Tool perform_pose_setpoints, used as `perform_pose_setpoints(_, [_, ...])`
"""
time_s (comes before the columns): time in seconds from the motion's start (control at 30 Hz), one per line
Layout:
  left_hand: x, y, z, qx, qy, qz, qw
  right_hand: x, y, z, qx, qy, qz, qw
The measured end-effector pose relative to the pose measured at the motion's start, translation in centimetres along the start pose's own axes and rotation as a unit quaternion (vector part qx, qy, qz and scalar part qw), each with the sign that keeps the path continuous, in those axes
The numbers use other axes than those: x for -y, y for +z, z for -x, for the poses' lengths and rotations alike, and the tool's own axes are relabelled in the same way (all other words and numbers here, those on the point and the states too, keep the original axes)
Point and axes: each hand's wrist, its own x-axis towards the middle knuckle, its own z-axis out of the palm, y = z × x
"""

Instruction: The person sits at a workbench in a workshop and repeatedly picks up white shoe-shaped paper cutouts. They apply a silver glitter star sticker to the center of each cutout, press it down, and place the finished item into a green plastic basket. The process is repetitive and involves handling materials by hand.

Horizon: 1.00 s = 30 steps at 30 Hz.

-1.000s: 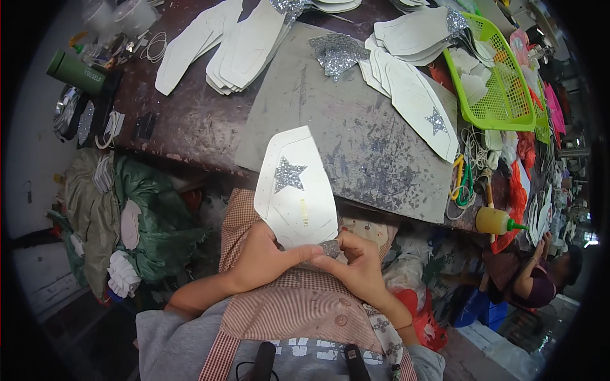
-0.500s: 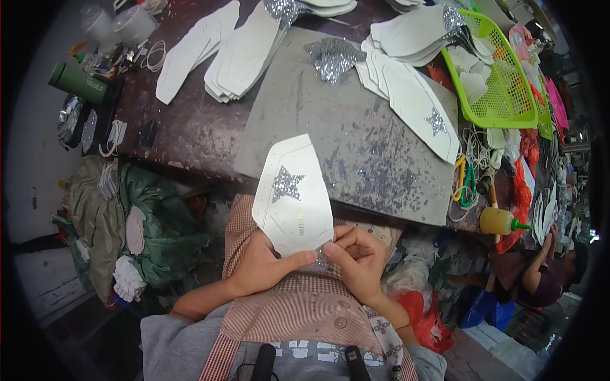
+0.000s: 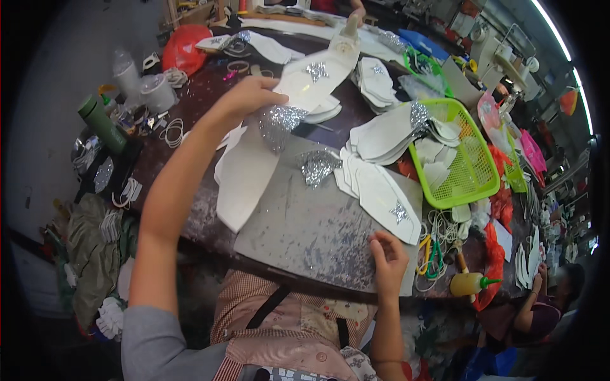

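Note:
My left hand (image 3: 251, 98) reaches far across the table. Its thumb and fingers are closed on a white shoe-upper piece (image 3: 298, 89) with a silver glitter star, above other white pieces. A silver glitter flap (image 3: 279, 127) hangs just below that hand. Over the near right part of the grey board (image 3: 318, 241) is my right hand (image 3: 389, 260), its fingers loosely bent and apart, with nothing seen in them. Beyond it lies a fanned stack of white upper pieces (image 3: 375, 190), the top one bearing a silver star. Another glitter piece (image 3: 318, 166) touches that stack's left end.
A green basket (image 3: 454, 197) with white scraps stands at the right. Near it are scissors (image 3: 435, 260), tangled cord and a yellow glue bottle (image 3: 467, 284). A green flask (image 3: 101, 124) and plastic cups (image 3: 157, 93) stand at the left. Another person (image 3: 540, 311) sits at far right.
The star piece that both hands held near my lap is gone from there. My left hand has gone forward to the far pieces; the right has moved over the board's edge. The view has tilted up.

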Motion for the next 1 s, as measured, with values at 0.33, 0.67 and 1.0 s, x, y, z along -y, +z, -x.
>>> perform_pose_setpoints(0.33, [6.2, 9.0, -0.6, -0.266, 0.363, -0.247, 0.858, -0.9, -0.6, -0.6, -0.001, 0.014, 0.016, 1.000])
perform_pose_setpoints(0.67, [2.7, 14.3, 11.3, -0.178, 0.448, -0.227, 0.846, 2.7, 2.0, 1.8, -0.056, -0.146, 0.036, 0.987])
perform_pose_setpoints(1.0, [1.6, 16.2, 21.9, -0.010, -0.082, 0.455, 0.887, 7.7, 6.2, 5.8, 0.112, 0.005, -0.116, 0.987])
